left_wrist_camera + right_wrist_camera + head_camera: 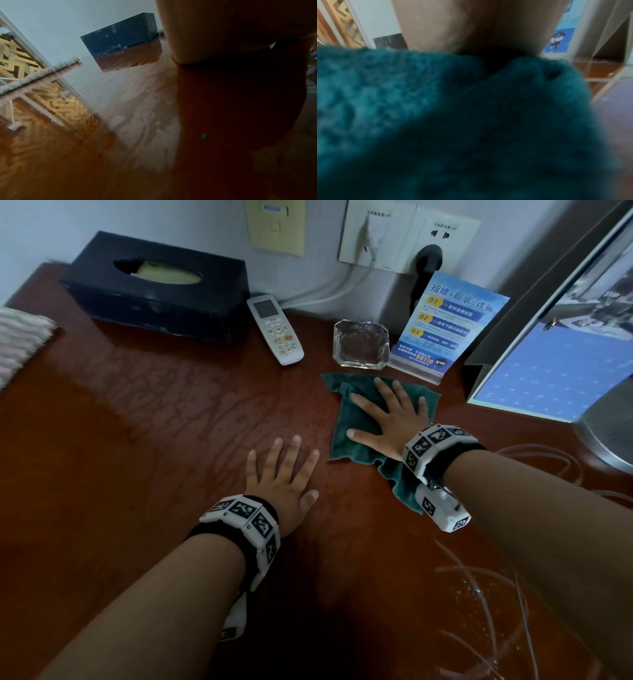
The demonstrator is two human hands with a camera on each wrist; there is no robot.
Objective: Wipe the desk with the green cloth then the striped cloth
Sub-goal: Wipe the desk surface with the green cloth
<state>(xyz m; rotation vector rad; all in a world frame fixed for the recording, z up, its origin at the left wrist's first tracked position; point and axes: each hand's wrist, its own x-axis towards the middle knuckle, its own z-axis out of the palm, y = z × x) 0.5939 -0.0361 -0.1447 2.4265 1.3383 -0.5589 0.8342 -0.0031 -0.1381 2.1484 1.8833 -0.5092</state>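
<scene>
Green cloth lies flat & a bit rumpled centre-right of the head view, on the red-brown worktop, just below the glass ashtray and blue info card. Right hand sits on it palm-down, fingers straight and spread, pressing rather than grasping; right wrist view is mostly teal pile w/ the palm above. Left hand is flat on bare wood just left of the cloth, fingers splayed, holding nothing, prob. bracing. Both forearms reach in from the bottom of frame.

Step in hand looks like the 1st wipe, green cloth. The surface shows a wet sheen, so some area seems covered already. Striped cloth waits at the left edge, well apart, untouched. Next: sweep the cloth across w/ steady downward pressure, skirting the remote & tissue box.
</scene>
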